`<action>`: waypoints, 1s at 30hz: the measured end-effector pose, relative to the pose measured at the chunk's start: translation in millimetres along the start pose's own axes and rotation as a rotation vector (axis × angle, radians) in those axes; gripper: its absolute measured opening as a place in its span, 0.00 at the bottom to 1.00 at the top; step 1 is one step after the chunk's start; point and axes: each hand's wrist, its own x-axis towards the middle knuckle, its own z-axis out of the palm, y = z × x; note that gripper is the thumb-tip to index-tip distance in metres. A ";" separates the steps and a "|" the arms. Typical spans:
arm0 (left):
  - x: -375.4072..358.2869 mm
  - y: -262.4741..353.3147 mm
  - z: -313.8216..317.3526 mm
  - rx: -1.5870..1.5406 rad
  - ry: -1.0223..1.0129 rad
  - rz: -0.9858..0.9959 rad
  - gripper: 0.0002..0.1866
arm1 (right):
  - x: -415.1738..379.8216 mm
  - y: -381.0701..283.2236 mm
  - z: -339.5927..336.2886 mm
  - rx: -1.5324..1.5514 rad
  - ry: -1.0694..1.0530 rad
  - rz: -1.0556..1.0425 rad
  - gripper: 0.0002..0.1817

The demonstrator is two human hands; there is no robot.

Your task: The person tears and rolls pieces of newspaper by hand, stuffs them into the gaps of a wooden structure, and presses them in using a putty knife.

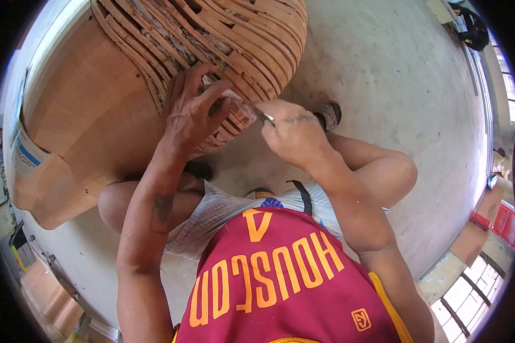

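Curved wooden slats (pixel 257 40), set side by side with dark gaps between them, form a rounded piece in front of me. My left hand (pixel 183 108) lies on its near edge, fingers bent and spread apart, thumb away from the index finger. Just right of that thumb, a whitish-pink smeared patch (pixel 243 111) covers some slat ends. My right hand (pixel 294 134) is closed around a thin metal-bladed tool (pixel 266 118), its tip right at this patch. Most of the tool is hidden by my fingers.
A smooth plywood panel (pixel 91 86) joins the slats on the left. My bent legs flank the work on the concrete floor (pixel 383 74). A dark-clothed person (pixel 474 30) is at the far upper right. Brown boards (pixel 48 291) stand at the lower left.
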 end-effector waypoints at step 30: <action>37.8 -25.4 -34.7 0.099 -0.226 0.167 0.14 | -13.9 -41.2 -25.3 0.076 0.116 0.004 0.20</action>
